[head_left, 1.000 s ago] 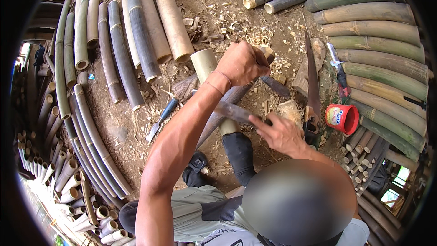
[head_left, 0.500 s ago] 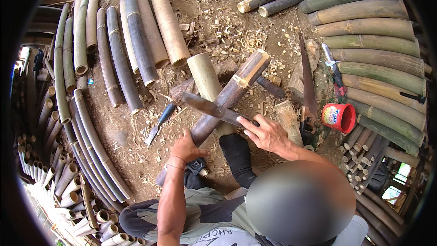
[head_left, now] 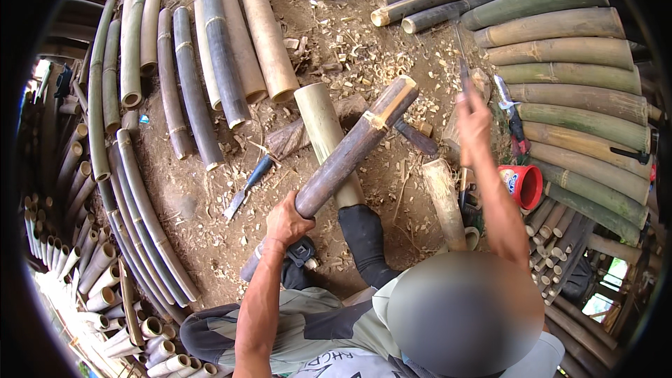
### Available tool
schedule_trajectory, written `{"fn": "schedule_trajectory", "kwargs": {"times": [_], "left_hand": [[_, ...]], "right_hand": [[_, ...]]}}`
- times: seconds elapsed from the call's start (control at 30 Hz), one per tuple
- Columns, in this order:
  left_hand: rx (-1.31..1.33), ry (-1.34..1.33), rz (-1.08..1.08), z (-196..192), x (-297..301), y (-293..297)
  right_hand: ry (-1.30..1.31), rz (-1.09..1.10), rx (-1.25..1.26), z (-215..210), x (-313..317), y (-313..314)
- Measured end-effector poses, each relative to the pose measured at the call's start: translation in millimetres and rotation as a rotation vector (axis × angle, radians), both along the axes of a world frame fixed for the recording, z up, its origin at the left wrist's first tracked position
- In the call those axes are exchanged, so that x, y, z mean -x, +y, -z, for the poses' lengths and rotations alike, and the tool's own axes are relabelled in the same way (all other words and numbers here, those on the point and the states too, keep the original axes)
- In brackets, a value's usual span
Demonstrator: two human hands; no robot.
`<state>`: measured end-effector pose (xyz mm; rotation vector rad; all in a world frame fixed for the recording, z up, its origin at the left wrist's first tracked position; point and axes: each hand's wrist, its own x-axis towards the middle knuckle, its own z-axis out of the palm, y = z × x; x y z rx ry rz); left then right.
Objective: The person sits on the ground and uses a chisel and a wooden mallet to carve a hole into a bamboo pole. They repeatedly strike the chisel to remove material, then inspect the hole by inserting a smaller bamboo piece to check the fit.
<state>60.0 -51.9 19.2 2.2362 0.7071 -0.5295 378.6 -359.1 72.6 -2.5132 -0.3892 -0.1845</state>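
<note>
My left hand (head_left: 285, 222) is wrapped round the lower part of a dark bamboo pole (head_left: 346, 157). The pole slants up to the right, its far end trimmed pale, and crosses over a thicker light bamboo piece (head_left: 318, 122). My right hand (head_left: 474, 126) is raised to the right of the pole, closed round a large knife. The knife's dark blade (head_left: 464, 77) points away from me and looks foreshortened; its handle is hidden in my fist. My black-covered foot (head_left: 364, 241) is at the near end of the light bamboo.
A blue-handled chisel (head_left: 253, 180) lies on the ground to the left. Beyond my right forearm stand a red bucket (head_left: 530, 187) and a sheathed knife (head_left: 516, 122). A short log (head_left: 444, 196) lies nearer. Cut bamboo (head_left: 567, 73) lines the right, more poles (head_left: 224, 49) the left.
My right hand has lifted the knife off the dark pole and swung it to the right and away. My left hand keeps its hold; the view has shifted slightly.
</note>
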Motion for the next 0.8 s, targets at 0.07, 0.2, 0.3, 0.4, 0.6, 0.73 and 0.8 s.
{"fn": "schedule_trajectory", "kwargs": {"times": [0.07, 0.2, 0.3, 0.4, 0.6, 0.73, 0.8], "left_hand": [[0.029, -0.023, -0.006, -4.3, -3.7, 11.5], [0.162, -0.187, -0.092, -32.2, -24.5, 40.6], [0.06, -0.494, -0.28, -82.3, -54.8, 64.0], [0.072, -0.718, -0.442, -142.2, -75.5, 86.6], [0.276, -0.939, -0.689, -101.6, -20.7, 79.8], [0.265, -1.24, -0.841, -124.0, -1.8, 47.2], [0.358, -1.444, -0.754, -146.8, -4.5, 26.3]], "right_hand": [[0.111, 0.039, -0.232, -27.0, -17.7, 1.6], [0.438, -0.012, -0.576, -61.5, 18.3, 8.4], [0.596, 0.088, -0.676, -50.9, 55.9, 5.7], [0.607, 0.072, -0.7, -23.5, 85.6, -9.3], [0.746, 0.048, -0.699, 5.0, 124.9, -11.0], [0.695, 0.049, -0.723, -4.8, 131.4, -8.0], [0.708, -0.009, -0.669, -12.8, 126.8, -6.4]]}}
